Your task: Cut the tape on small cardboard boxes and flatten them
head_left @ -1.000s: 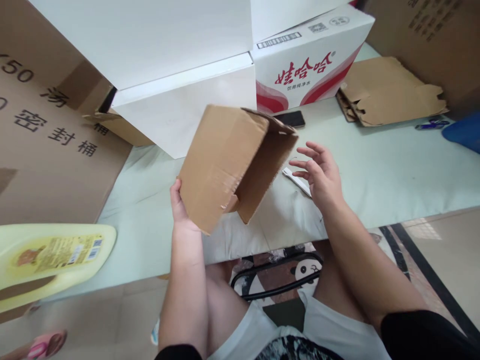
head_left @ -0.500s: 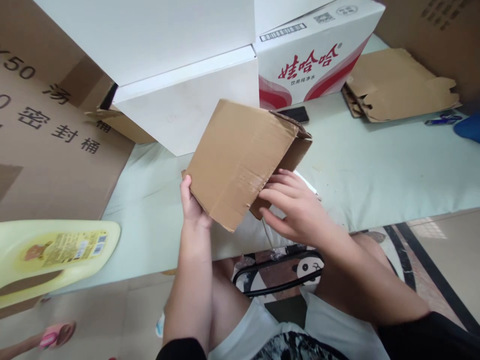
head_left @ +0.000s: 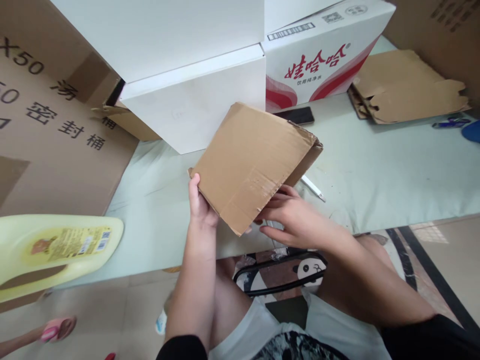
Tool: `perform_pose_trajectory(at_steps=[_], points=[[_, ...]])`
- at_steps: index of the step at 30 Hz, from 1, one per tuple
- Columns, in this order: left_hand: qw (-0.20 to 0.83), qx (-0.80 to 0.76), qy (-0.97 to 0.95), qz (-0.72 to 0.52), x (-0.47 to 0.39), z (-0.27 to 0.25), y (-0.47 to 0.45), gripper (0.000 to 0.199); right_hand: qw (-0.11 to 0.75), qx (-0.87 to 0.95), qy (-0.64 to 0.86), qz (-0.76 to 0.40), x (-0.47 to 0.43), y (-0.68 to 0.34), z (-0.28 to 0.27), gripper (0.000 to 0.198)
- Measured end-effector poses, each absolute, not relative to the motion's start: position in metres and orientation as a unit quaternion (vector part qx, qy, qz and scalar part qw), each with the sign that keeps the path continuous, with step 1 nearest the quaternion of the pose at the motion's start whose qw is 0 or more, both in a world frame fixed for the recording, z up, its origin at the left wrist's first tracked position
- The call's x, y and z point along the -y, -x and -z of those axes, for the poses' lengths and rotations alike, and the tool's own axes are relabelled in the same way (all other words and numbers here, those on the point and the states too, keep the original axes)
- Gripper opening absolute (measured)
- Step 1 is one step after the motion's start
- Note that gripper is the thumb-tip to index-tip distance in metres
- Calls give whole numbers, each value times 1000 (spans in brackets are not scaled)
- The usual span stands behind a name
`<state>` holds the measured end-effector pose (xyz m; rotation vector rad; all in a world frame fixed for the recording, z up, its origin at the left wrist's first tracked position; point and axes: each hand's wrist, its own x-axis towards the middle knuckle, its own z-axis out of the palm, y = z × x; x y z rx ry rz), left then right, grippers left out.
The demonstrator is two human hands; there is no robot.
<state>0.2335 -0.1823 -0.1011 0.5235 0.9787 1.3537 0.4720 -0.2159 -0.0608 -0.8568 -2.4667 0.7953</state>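
Observation:
A small brown cardboard box (head_left: 258,165) is held tilted above the table, its open end turned toward the right. Around its lower left corner my left hand (head_left: 202,205) is closed, thumb on the top face and the other fingers hidden beneath. My right hand (head_left: 288,215) is at the open right edge, fingers spread apart, some of them reaching under or into the box where I cannot see their tips. On the cloth just right of the box lies a thin white tool (head_left: 313,188), partly covered.
White boxes (head_left: 195,100) and a red-and-white water carton (head_left: 318,65) stand behind, with a black phone (head_left: 296,115) before them. Flattened cardboard (head_left: 412,87) lies at right beside a blue-purple item (head_left: 451,123). A yellow bottle (head_left: 60,250) and large carton (head_left: 56,125) are at left.
The cardboard box looks flatter, its open side narrower. My right hand has moved lower under its edge, and more of the white tool shows. The whole view has shifted slightly.

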Motion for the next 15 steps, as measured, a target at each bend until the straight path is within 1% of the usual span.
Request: perform_pose_trajectory(at_steps=[4, 6, 7, 8, 10, 12, 13, 14, 15], points=[[635, -448, -205, -595, 182, 100, -230, 56, 128, 879, 246, -388, 222, -479, 46, 16], [625, -451, -217, -599, 182, 100, -229, 56, 143, 856, 210, -450, 224, -487, 36, 18], [623, -453, -218, -600, 182, 100, -228, 56, 176, 843, 203, -466, 225, -493, 32, 18], [619, -455, -218, -602, 183, 99, -227, 57, 228, 829, 213, -465, 225, -499, 29, 16], [607, -456, -223, -612, 183, 99, -225, 57, 379, 780, 285, -408, 223, -510, 28, 13], [589, -455, -238, -624, 183, 98, -222, 55, 544, 670, 399, -310, 217, -520, 35, 10], [582, -454, -246, -628, 183, 98, -221, 55, 597, 609, 448, -270, 211, -524, 41, 7], [579, -454, -253, -628, 184, 98, -220, 54, 622, 561, 486, -250, 205, -528, 49, 7], [579, -454, -260, -626, 184, 98, -219, 54, 618, 540, 513, -252, 198, -531, 59, 13]])
